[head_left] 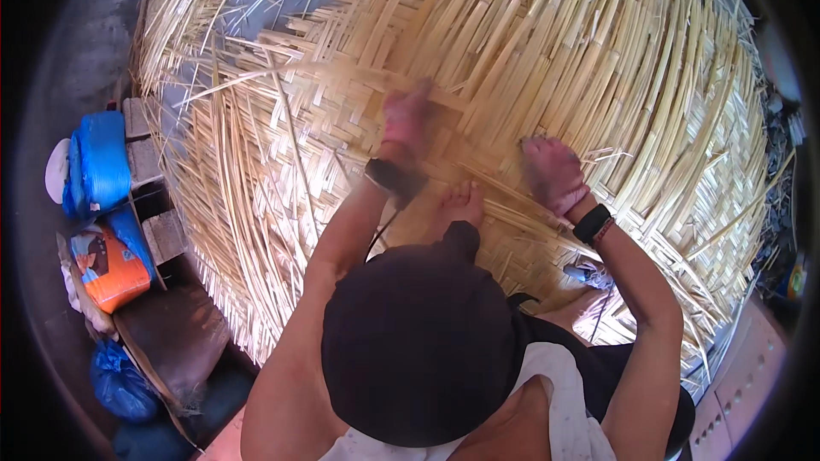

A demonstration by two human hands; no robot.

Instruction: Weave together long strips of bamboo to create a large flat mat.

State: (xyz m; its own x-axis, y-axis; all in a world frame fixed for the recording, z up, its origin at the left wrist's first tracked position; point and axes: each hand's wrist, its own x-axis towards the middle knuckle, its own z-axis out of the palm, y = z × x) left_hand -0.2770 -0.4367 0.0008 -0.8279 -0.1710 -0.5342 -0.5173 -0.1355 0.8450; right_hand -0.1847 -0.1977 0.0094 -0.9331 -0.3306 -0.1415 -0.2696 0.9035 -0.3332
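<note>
A wide mat of pale, bamboo-like strips point(512, 256) spreads beneath me, woven in the middle with long loose ends around it. My left hand point(408, 119) is over the weave, smeared by motion, so its fingers cannot be read. One pale strip point(299, 71), also blurred, runs leftward from near that hand. On the right, my right hand point(553, 172) rests low against the strips, its fingers curled inward; what they hold, if anything, is hidden. Between and below the hands, my bare foot point(462, 203) presses on the mat. Dark bands circle both wrists.
To the left lie a blue plastic bundle point(104, 162), an orange printed bag point(109, 269), a knotted blue bag point(124, 382) and grey blocks point(164, 235). A small shiny object point(586, 274) sits on the mat by my leg. Scraps point(779, 149) litter the right edge.
</note>
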